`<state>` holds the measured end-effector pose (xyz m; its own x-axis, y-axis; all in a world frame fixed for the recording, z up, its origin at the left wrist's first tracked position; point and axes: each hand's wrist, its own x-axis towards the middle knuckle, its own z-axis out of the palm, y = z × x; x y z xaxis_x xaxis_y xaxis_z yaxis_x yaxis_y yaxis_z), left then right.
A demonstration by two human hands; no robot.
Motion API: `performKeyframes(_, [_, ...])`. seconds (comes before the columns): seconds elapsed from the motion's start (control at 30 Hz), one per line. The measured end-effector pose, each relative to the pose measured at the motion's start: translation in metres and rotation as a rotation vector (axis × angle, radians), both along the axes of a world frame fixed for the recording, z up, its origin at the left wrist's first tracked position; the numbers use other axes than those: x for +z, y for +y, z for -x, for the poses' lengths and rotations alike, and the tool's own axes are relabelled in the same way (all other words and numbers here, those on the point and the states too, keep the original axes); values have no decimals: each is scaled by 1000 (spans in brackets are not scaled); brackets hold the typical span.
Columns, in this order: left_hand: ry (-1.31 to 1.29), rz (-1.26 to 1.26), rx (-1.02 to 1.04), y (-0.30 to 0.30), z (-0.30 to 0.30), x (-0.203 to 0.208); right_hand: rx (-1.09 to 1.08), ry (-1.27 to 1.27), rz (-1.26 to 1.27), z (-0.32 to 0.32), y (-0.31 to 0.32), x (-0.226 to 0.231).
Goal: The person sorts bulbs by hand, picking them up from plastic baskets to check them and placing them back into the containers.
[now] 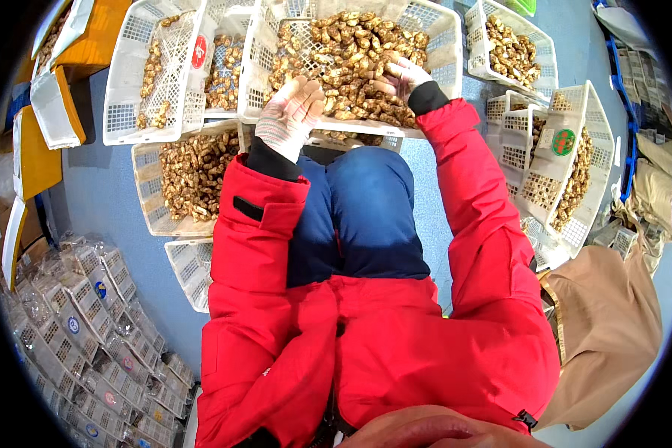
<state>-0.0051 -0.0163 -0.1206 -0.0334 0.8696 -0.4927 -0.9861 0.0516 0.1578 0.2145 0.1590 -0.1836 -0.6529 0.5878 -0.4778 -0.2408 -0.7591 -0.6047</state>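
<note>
A white plastic crate (455,56) stands in front of my knees, heaped with small knobbly brown-and-cream pieces (351,56) that look like tubers or bulbs. My left hand (295,112), in a pale glove with a striped cuff, is over its near left edge. The palm faces up and inward, with the fingers loosely bent and nothing visible in them. Farther right, my right hand (402,78), also gloved, reaches into the heap. Its fingers are stretched leftward and apart, touching or just over the pieces; any piece under them is hidden.
More white crates of the same pieces stand around me: one at far left (112,112), one at near left (145,201), one at far right (549,71) and one at right (601,187). Stacked packaged baskets (89,328) fill the lower left. Brown cloth (605,321) lies at right.
</note>
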Motion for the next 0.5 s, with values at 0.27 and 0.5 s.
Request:
performKeyframes(0.27, [237,135,-4,8,-13,29,2,198,-241,21,-33,63])
performKeyframes(0.5, [249,215,-10,14,-17,33,159,34,-237,-1,-21,56])
